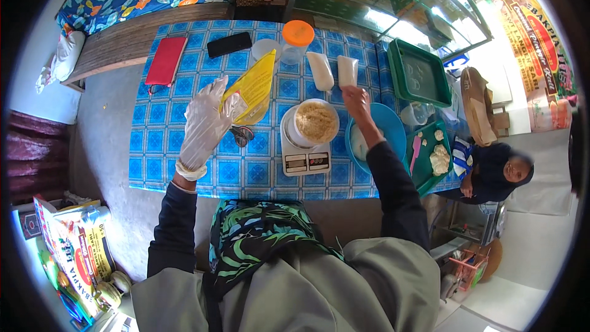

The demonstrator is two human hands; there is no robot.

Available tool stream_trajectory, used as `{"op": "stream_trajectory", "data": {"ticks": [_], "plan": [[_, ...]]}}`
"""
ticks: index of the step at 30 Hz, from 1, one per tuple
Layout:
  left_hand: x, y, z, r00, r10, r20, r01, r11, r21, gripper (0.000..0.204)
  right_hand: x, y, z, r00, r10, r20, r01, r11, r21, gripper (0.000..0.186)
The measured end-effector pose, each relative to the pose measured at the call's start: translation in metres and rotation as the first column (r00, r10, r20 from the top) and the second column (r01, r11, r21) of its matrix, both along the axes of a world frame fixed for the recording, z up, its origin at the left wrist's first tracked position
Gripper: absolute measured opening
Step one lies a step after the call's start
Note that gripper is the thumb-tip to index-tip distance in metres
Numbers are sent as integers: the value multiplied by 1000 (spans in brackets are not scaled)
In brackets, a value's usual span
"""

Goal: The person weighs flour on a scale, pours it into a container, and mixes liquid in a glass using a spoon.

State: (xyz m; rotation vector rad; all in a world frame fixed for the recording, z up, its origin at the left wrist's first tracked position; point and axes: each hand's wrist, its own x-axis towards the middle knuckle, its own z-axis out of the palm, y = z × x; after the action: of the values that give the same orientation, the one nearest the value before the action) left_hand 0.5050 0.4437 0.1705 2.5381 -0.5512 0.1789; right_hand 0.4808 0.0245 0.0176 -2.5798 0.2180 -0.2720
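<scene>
My left hand (209, 114), in a clear plastic glove, grips the lower left edge of a yellow packet (253, 93), held tilted above the table. My bare right hand (358, 103) has its fingers closed at the near end of a small clear bag of white powder (348, 69). A similar bag (320, 71) lies just left of it. Between my hands stands a white kitchen scale (306, 162), bearing a white tub filled with light brown crumbly powder (316, 122). Below the packet lies a small dark bundle (242, 136) that I cannot make out.
Under my right forearm sits a blue basin (395, 124) with white contents. Right of it, a green tray (425, 175) holds dough pieces and a pink tool. An orange-lidded jar (298, 35), black phone (229, 44) and red notebook (165, 61) are farther back. Another person (491, 175) is at right.
</scene>
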Motion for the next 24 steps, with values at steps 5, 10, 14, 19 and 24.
{"op": "stream_trajectory", "data": {"ticks": [5, 10, 14, 19, 24], "plan": [[-11, -5, 11, 976, 104, 191, -78, 987, -137, 38, 89, 27, -22, 976, -41, -214, 7, 988, -157, 56], [-30, 2, 36, 899, 206, 386, -100, 955, -278, 38, 109, 23, -62, 965, -74, -253, 81, 997, 19, 88], [-47, 4, 33, 898, 9, 439, 95, 972, -214, 37, 115, -17, -48, 976, 124, -179, -68, 954, 290, 64], [-71, -6, 18, 942, -259, 212, 293, 945, -147, 50, 71, -3, 82, 872, 485, 64, -474, 870, -132, 45], [-73, -59, 17, 923, -344, 172, 372, 910, -180, 76, -10, 97, 180, 772, 603, -202, -427, 727, 537, 57]]}}
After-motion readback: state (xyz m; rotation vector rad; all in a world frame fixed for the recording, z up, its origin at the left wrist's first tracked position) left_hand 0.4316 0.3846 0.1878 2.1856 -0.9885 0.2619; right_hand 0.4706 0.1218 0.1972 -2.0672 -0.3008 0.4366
